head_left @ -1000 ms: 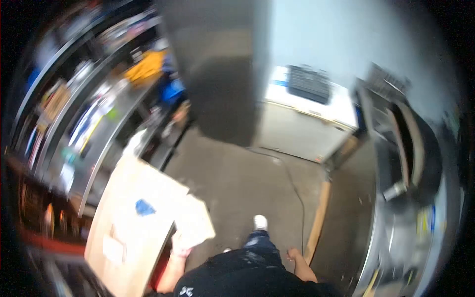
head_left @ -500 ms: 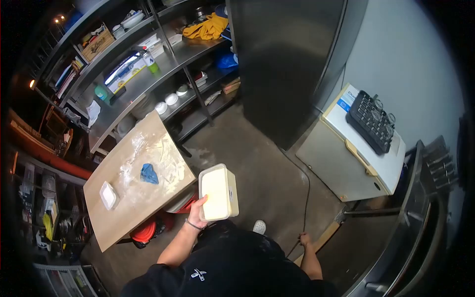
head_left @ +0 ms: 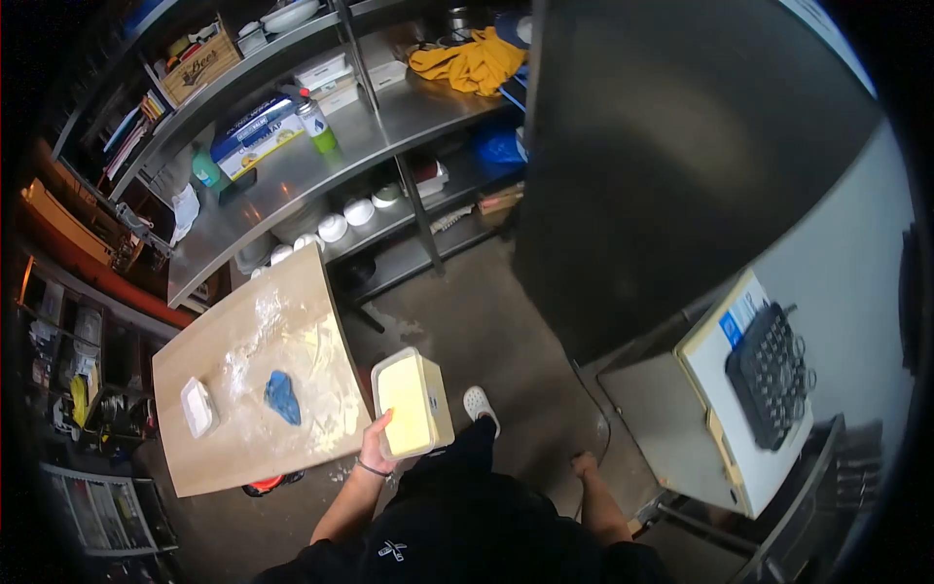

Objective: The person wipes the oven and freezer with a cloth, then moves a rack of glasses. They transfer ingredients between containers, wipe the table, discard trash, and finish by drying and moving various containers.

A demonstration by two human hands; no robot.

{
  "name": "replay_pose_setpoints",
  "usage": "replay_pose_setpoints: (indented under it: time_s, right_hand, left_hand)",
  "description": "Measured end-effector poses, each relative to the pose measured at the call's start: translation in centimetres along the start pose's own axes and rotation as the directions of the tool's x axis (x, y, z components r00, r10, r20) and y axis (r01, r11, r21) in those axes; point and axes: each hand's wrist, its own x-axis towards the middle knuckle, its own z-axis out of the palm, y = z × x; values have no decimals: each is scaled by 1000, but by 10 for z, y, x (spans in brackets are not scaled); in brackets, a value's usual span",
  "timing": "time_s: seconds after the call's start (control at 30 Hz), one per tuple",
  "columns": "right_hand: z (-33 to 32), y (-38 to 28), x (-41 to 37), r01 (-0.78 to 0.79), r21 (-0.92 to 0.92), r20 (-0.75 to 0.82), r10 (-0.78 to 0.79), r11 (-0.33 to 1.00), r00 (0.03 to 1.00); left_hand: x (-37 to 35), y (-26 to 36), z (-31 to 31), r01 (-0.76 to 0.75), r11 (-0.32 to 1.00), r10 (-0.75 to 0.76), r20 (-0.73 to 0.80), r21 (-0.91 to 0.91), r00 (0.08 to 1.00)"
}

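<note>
1. the left hand (head_left: 374,444) grasps a cream plastic tub (head_left: 409,403) by its near short end, fingers curled round the rim; gripped there, the tub sits roughly level, its open top facing up.
2. the tub is in the air in front of the person's body, just beside the near corner of the floured wooden table (head_left: 209,467) and not resting on it.
3. the right hand (head_left: 584,463) hangs low at the person's side, well apart from the tub; nothing shows in it, and i cannot tell whether it is loose or clenched.
4. on the table lie a blue cloth (head_left: 282,397) and a small white container (head_left: 197,407), both amid the flour and away from the edge nearest the tub.
5. a white shoe (head_left: 480,401) is on the concrete floor just past the tub.
6. against half a second ago: the grip on the tub is the same, but the tub is closer to the table's corner, the shoe is further forward, and the view has swung, so the tall steel cabinet (head_left: 681,165) fills more of the top and the white chest unit (head_left: 705,375) sits lower right.
</note>
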Motion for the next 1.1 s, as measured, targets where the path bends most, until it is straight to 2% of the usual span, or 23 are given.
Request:
replay_pose_setpoints:
  time_s: [0.07,0.1,0.17,0.2,0.27,0.33,0.4,0.43,0.47,0.5,0.53,0.57,0.6,0.67,0.7,0.73,0.8,0.83,0.9,1.07,1.1]
  right_hand:
    - [-27,-41,31,-112,2,81,111,994,990]
    - [-44,-69,42,-104,-15,88,105,994,991]
    - [-94,-136,71,-201,-7,171,199,980,965]
    - [-102,-156,93,-181,-26,168,183,983,969]
    - [-112,-194,161,80,-172,181,-48,982,982]
    - [-151,-267,179,121,-241,163,-82,963,983]
    - [-177,-331,213,165,-309,144,-125,937,982]
    - [-169,-347,249,326,-55,74,-321,944,944]
    - [-182,-379,269,401,-9,7,-401,916,916]
    - [-194,-411,290,477,25,-61,-475,878,878]
    - [-215,-459,288,460,-143,-97,-475,876,875]
    - [-209,-484,324,515,-187,-156,-543,837,826]
    - [-208,-500,362,575,-241,-107,-610,782,785]
    - [-186,-553,448,692,-161,-239,-708,704,664]
    - [-174,-578,485,738,-226,-346,-761,636,549]
    - [-168,-593,516,760,-288,-438,-786,583,438]
    - [-183,-647,527,642,-252,-349,-686,725,638]
    - [-178,-669,540,599,-276,-321,-659,752,680]
    - [-171,-696,563,558,-329,-281,-643,762,712]
    - [-139,-738,585,550,-389,-218,-653,739,725]
    - [-139,-745,589,537,-397,-216,-645,744,733]
  left_hand:
    - [32,21,9,-35,999,35,-39,-1,999]
    - [42,33,18,-40,999,39,-35,-15,999]
    - [69,61,32,-73,996,72,-26,-43,997]
    - [77,72,34,-73,997,70,-51,-41,996]
    - [95,95,38,-110,992,106,-73,-54,992]
    - [108,111,38,-136,984,125,-101,-116,987]
    - [118,122,45,-247,960,229,-142,-130,963]
    - [122,128,48,-270,949,241,-179,-164,954]
    - [129,128,40,-312,938,262,-283,-150,923]
    - [133,133,47,-353,922,289,-324,-158,901]
    - [139,138,55,-377,913,304,-360,-153,882]
    - [146,145,66,-403,909,330,-403,-109,854]
    - [152,145,68,-408,892,285,-457,-196,842]
    - [168,146,65,-454,856,302,-474,-248,827]
    - [181,147,59,-531,814,352,-529,-235,772]
    - [190,141,54,-538,807,332,-566,-245,755]
    - [207,135,52,-558,783,296,-624,-276,723]
    - [216,136,49,-556,772,282,-617,-308,734]
    - [231,136,44,-550,750,251,-612,-367,750]
    - [255,134,32,-626,673,246,-679,-394,691]
    - [258,135,31,-632,651,261,-658,-420,706]
